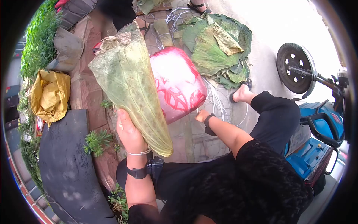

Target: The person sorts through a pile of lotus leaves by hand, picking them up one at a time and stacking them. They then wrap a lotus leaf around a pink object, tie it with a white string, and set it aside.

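Leaf bundle (130, 86) sits in closed grip of left hand (128, 132); curled right hand (202, 115) lies by pink bag (178, 84).

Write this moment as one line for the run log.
left hand: holds folded leaf | right hand: beside pink bag | leaf pile: beyond bag

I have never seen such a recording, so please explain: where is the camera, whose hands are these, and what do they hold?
No machine here. A person wears one camera on the head; it looks down at their own hands. The left hand grips a big folded leaf. The right hand is at the edge of a red and white bag on the paved ground; whether it holds anything is unclear. More green leaves lie beyond, and a blue scooter stands at the right.
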The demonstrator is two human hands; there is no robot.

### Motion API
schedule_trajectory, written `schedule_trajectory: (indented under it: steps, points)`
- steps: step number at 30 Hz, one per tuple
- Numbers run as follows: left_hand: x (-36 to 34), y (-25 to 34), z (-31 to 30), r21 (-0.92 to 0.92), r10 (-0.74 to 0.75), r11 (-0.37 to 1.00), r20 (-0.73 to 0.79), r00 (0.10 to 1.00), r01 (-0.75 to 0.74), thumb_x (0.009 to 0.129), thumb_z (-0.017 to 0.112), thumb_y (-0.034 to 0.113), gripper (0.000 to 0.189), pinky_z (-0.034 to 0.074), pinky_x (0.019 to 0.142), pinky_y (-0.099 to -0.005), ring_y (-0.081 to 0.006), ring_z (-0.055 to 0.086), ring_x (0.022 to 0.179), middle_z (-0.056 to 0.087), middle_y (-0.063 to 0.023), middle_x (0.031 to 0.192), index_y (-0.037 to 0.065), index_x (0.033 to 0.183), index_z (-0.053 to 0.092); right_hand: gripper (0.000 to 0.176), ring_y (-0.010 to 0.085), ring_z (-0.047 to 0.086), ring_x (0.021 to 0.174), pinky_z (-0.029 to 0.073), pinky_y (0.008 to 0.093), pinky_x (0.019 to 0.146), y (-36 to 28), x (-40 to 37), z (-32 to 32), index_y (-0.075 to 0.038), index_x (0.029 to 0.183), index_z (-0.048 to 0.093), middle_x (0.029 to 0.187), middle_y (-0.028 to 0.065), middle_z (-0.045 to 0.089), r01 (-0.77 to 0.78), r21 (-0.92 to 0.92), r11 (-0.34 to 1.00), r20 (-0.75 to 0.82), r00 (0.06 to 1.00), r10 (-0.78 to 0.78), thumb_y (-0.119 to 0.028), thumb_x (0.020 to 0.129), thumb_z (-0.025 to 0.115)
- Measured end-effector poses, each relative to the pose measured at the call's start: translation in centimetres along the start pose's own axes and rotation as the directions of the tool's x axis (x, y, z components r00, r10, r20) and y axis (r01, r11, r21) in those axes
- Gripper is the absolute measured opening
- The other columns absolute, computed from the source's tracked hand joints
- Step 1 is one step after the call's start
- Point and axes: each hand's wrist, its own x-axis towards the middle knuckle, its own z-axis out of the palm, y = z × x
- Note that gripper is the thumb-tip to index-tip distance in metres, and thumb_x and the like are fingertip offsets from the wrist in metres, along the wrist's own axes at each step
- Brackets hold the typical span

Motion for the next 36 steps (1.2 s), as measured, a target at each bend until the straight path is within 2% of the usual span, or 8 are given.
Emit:
schedule_trajectory:
  steps: [5, 10, 14, 19, 20, 23, 29, 36]
  points:
    - [-1.1, -0.6, 0.4, -0.09, -0.03, 0.995, 0.188, 0.982, 0.048, 0.099, 0.041, 0.051, 0.059, 0.053, 0.077, -0.0322, -0.0179, 0.064, 0.089, 0.065, -0.0108, 0.107, -0.002, 0.123, 0.052, 0.022, 0.0164, 0.064, 0.074, 0.05, 0.0293, 0.065, -2.3, -4.2, -2.1, 0.003, 0.095, 0.068, 0.081, 0.0094, 0.068, 0.24, 0.627, 0.742, -0.088, 0.967, -0.238, -0.007, 0.075, 0.068]
    - [-3.5, 0.4, 2.5, -0.143, -0.119, 0.97, 0.425, 0.898, 0.196, 0.102, 0.039, 0.043, 0.053, 0.054, 0.079, -0.0318, -0.0194, 0.066, 0.09, 0.066, -0.0116, 0.106, -0.003, 0.123, 0.054, 0.017, 0.0092, 0.057, 0.073, 0.047, 0.0236, 0.068, -7.6, -16.0, -8.2, -0.003, 0.1, 0.061, 0.085, 0.0013, 0.062, 0.387, 0.815, 0.431, -0.219, 0.895, -0.388, 0.001, 0.084, 0.061]
    - [-5.8, -0.6, 3.3, -0.066, -0.165, 0.96, 0.648, 0.743, 0.27, 0.101, 0.042, 0.042, 0.052, 0.054, 0.078, -0.0317, -0.0181, 0.065, 0.09, 0.066, -0.0105, 0.106, -0.004, 0.122, 0.054, 0.02, 0.0078, 0.056, 0.074, 0.047, 0.0234, 0.065, -9.4, -25.1, -13.5, -0.005, 0.106, 0.059, 0.088, -0.0004, 0.062, 0.608, 0.75, 0.26, -0.528, 0.788, -0.317, -0.014, 0.09, 0.063]
    - [-8.2, -1.6, 4.3, -0.029, -0.171, 0.955, 0.759, 0.628, 0.296, 0.1, 0.047, 0.04, 0.048, 0.052, 0.081, -0.0308, -0.0164, 0.064, 0.089, 0.066, -0.0083, 0.105, -0.004, 0.121, 0.055, 0.03, 0.0066, 0.056, 0.075, 0.045, 0.022, 0.063, -9.4, -30.0, -15.7, -0.004, 0.116, 0.059, 0.099, 0.0024, 0.066, 0.676, 0.702, 0.223, -0.597, 0.73, -0.332, -0.02, 0.091, 0.064]
    - [-7.9, -2.3, 4.3, 0.012, -0.178, 0.964, 0.77, 0.612, 0.266, 0.1, 0.048, 0.038, 0.047, 0.05, 0.081, -0.029, -0.0144, 0.062, 0.089, 0.066, -0.0071, 0.105, -0.004, 0.119, 0.056, 0.029, 0.011, 0.059, 0.091, 0.049, 0.028, 0.079, -9.8, -31.4, -15.8, -0.002, 0.118, 0.056, 0.104, 0.0016, 0.064, 0.701, 0.691, 0.174, -0.615, 0.698, -0.367, -0.007, 0.09, 0.062]
    - [-7.1, -4.2, 4.3, 0.111, -0.161, 0.987, 0.785, 0.598, 0.12, 0.1, 0.048, 0.036, 0.044, 0.048, 0.08, -0.0268, -0.0122, 0.061, 0.089, 0.066, -0.0061, 0.104, -0.004, 0.117, 0.058, 0.029, 0.0117, 0.057, 0.098, 0.048, 0.0291, 0.085, -9.6, -31.2, -14.8, -0.002, 0.117, 0.057, 0.109, 0.003, 0.062, 0.847, 0.451, 0.281, -0.762, 0.529, -0.374, -0.007, 0.089, 0.064]
    - [-8.8, -2.3, 5.1, 0.013, -0.016, 1.0, 0.772, 0.636, 0.009, 0.102, 0.042, 0.03, 0.041, 0.051, 0.078, -0.0293, -0.0159, 0.064, 0.087, 0.067, -0.0089, 0.102, -0.005, 0.114, 0.059, 0.031, 0.0124, 0.056, 0.101, 0.048, 0.0297, 0.086, -10.1, -31.4, -14.9, -0.002, 0.118, 0.058, 0.114, 0.005, 0.061, 0.804, 0.564, 0.19, -0.692, 0.585, -0.423, -0.007, 0.088, 0.065]
    - [-7.5, -2.8, 4.4, 0.087, -0.065, 0.996, 0.759, 0.648, -0.002, 0.099, 0.052, 0.03, 0.038, 0.049, 0.072, -0.026, -0.0114, 0.062, 0.079, 0.068, -0.0067, 0.094, -0.006, 0.104, 0.062, 0.034, 0.0119, 0.055, 0.106, 0.046, 0.0295, 0.09, -11.3, -32.7, -14.9, -0.002, 0.124, 0.054, 0.12, 0.0057, 0.06, 0.787, 0.615, 0.05, -0.668, 0.553, -0.498, -0.012, 0.092, 0.061]
